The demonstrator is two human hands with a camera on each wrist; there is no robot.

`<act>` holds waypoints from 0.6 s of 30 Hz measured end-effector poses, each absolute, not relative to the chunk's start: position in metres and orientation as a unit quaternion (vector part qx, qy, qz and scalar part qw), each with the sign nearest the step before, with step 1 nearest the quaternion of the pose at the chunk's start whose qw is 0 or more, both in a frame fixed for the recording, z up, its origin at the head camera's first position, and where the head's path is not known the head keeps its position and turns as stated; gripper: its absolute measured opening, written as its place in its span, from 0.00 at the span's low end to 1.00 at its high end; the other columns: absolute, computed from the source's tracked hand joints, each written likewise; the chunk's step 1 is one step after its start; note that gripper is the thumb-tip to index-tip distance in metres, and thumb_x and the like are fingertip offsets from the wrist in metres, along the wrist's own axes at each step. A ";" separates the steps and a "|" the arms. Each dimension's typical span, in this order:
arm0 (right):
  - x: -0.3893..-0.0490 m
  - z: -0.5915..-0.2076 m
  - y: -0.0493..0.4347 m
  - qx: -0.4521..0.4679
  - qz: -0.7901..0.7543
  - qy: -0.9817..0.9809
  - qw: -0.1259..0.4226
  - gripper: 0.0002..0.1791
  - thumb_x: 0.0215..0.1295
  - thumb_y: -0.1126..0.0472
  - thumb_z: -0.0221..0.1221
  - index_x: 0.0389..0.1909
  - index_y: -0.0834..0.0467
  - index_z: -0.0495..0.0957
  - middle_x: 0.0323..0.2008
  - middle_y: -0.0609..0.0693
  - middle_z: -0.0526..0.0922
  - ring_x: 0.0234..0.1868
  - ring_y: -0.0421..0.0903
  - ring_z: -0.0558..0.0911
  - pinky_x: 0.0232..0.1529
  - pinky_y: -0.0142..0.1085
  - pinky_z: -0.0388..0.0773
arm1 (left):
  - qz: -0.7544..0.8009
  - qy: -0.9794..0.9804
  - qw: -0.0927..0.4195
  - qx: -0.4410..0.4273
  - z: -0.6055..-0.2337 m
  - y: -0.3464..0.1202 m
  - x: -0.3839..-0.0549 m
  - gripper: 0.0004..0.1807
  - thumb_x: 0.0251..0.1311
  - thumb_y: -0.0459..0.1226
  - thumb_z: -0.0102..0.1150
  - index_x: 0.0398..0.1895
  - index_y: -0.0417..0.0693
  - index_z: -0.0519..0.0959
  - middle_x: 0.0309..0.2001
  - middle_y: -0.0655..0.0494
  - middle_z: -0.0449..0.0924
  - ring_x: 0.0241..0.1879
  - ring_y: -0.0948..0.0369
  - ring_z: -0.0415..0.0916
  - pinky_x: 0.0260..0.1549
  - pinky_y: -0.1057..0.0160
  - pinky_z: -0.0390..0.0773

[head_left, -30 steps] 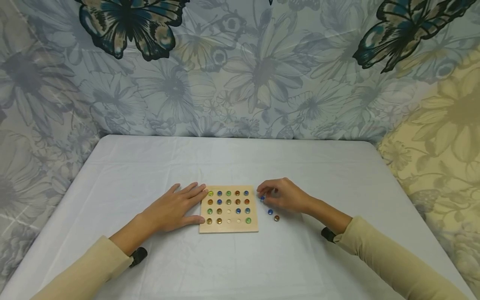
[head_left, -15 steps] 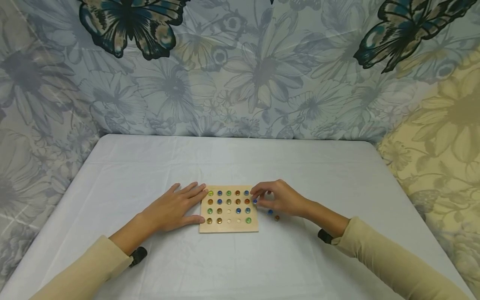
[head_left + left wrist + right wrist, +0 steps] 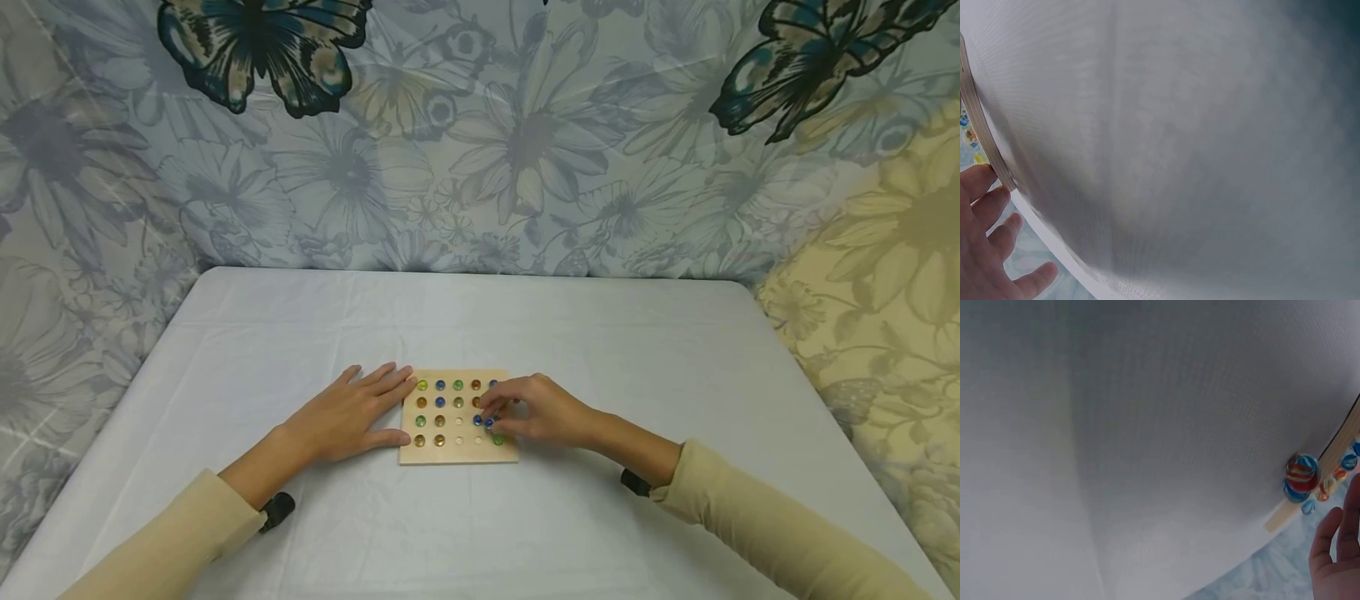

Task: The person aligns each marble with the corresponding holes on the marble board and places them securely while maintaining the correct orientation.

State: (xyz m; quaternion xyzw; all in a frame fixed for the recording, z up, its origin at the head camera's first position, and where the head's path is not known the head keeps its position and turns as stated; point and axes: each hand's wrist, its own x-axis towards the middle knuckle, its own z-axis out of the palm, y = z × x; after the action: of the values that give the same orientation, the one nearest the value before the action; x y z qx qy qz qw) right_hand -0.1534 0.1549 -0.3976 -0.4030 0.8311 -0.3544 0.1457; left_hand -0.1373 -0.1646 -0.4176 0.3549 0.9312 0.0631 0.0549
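A square wooden board (image 3: 431, 457) holds rows of glass marbles in yellow, blue, green and amber; a few hollows near its front are bare. My left hand (image 3: 352, 421) lies at the board's left side, fingers extended, fingertips and thumb touching its edge. Over the right part of the board, my right hand (image 3: 551, 412) pinches a blue marble (image 3: 489, 423) between thumb and fingers, hiding some marbles beneath. In the right wrist view, red-and-blue swirled marbles (image 3: 1302, 478) lie on the cloth beside the board, overlapping; the head view has them hidden behind the right hand.
A white cloth covers the table (image 3: 480, 325), and the board lies near its middle. Behind the table hangs a flowered backdrop (image 3: 525, 192) with large butterflies. Dark wrist devices (image 3: 277, 512) show at both cuffs.
From beside the board's right edge, my right hand has carried the blue marble leftward and toward me, over the board. My left hand has stayed in place.
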 end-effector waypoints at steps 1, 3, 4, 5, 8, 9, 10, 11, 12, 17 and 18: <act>-0.153 -0.398 0.154 -0.405 -0.355 0.830 0.146 0.16 0.60 0.68 0.69 0.50 0.61 0.83 0.42 0.45 0.87 0.41 0.35 0.84 0.46 0.34 0.81 | 0.062 0.931 0.054 0.355 -0.418 -0.165 -0.137 0.45 0.66 0.66 0.47 0.77 0.49 0.59 0.77 0.51 0.56 0.75 0.49 0.53 0.66 0.34 0.57; -0.152 -0.399 0.152 -0.413 -0.347 0.831 0.139 0.16 0.60 0.67 0.69 0.49 0.61 0.83 0.42 0.45 0.87 0.43 0.35 0.84 0.48 0.34 0.80 | 0.061 0.931 0.053 0.355 -0.418 -0.165 -0.137 0.45 0.66 0.66 0.47 0.78 0.49 0.59 0.77 0.52 0.56 0.75 0.49 0.54 0.66 0.34 0.58; -0.152 -0.400 0.152 -0.418 -0.343 0.831 0.133 0.16 0.60 0.67 0.70 0.49 0.60 0.83 0.42 0.45 0.87 0.44 0.35 0.84 0.49 0.35 0.80 | 0.061 0.931 0.053 0.355 -0.418 -0.165 -0.137 0.45 0.66 0.66 0.47 0.78 0.49 0.59 0.77 0.52 0.56 0.75 0.49 0.54 0.66 0.35 0.58; -0.152 -0.401 0.151 -0.423 -0.338 0.831 0.128 0.15 0.60 0.66 0.70 0.49 0.59 0.83 0.42 0.44 0.87 0.45 0.35 0.83 0.52 0.36 0.79 | 0.061 0.931 0.053 0.355 -0.418 -0.165 -0.137 0.45 0.66 0.66 0.47 0.78 0.49 0.59 0.77 0.52 0.56 0.75 0.49 0.54 0.66 0.35 0.58; -0.151 -0.403 0.149 -0.436 -0.317 0.834 0.116 0.15 0.59 0.64 0.71 0.48 0.57 0.84 0.41 0.41 0.87 0.46 0.35 0.82 0.55 0.40 0.76 | 0.059 0.932 0.052 0.355 -0.418 -0.164 -0.137 0.45 0.66 0.66 0.47 0.78 0.49 0.59 0.77 0.52 0.56 0.75 0.50 0.54 0.65 0.35 0.58; -0.151 -0.403 0.149 -0.440 -0.311 0.835 0.115 0.15 0.60 0.63 0.71 0.48 0.57 0.84 0.41 0.41 0.87 0.47 0.35 0.81 0.55 0.41 0.75 | 0.058 0.932 0.051 0.355 -0.418 -0.165 -0.137 0.45 0.66 0.66 0.47 0.77 0.49 0.59 0.77 0.52 0.56 0.75 0.50 0.54 0.65 0.35 0.58; -0.151 -0.404 0.148 -0.442 -0.307 0.835 0.116 0.15 0.60 0.63 0.71 0.48 0.56 0.84 0.41 0.40 0.87 0.47 0.35 0.81 0.55 0.40 0.75 | 0.058 0.932 0.051 0.355 -0.418 -0.165 -0.137 0.45 0.66 0.66 0.47 0.77 0.49 0.59 0.77 0.52 0.56 0.75 0.50 0.54 0.65 0.35 0.58; -0.150 -0.403 0.147 -0.444 -0.302 0.836 0.117 0.15 0.60 0.63 0.71 0.48 0.56 0.84 0.41 0.40 0.87 0.47 0.34 0.81 0.55 0.40 0.75 | 0.058 0.932 0.050 0.355 -0.418 -0.165 -0.137 0.45 0.66 0.67 0.47 0.77 0.49 0.59 0.77 0.52 0.56 0.75 0.49 0.54 0.65 0.35 0.58; -0.150 -0.403 0.146 -0.446 -0.298 0.836 0.116 0.15 0.60 0.63 0.71 0.48 0.56 0.84 0.41 0.40 0.87 0.47 0.34 0.81 0.55 0.39 0.75 | 0.057 0.932 0.050 0.355 -0.419 -0.165 -0.137 0.45 0.66 0.67 0.47 0.77 0.49 0.59 0.77 0.52 0.56 0.75 0.49 0.54 0.65 0.34 0.58; -0.149 -0.403 0.142 -0.455 -0.293 0.833 0.115 0.15 0.59 0.63 0.71 0.48 0.57 0.84 0.41 0.40 0.87 0.45 0.34 0.81 0.54 0.37 0.75 | 0.058 0.932 0.050 0.355 -0.418 -0.165 -0.137 0.45 0.66 0.67 0.46 0.77 0.49 0.60 0.76 0.51 0.57 0.75 0.49 0.54 0.66 0.34 0.58; -0.149 -0.404 0.142 -0.456 -0.293 0.833 0.115 0.15 0.59 0.64 0.71 0.48 0.57 0.84 0.41 0.40 0.87 0.45 0.34 0.81 0.53 0.37 0.76 | 0.058 0.932 0.050 0.355 -0.418 -0.165 -0.137 0.45 0.66 0.67 0.46 0.77 0.49 0.60 0.77 0.52 0.56 0.75 0.49 0.54 0.66 0.34 0.58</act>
State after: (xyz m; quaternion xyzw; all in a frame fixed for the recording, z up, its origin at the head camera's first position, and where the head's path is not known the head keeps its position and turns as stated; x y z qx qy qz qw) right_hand -0.1491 0.1416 -0.4036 -0.4557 0.8327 -0.2925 0.1154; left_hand -0.1374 -0.1649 -0.4184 0.3546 0.9319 0.0578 0.0502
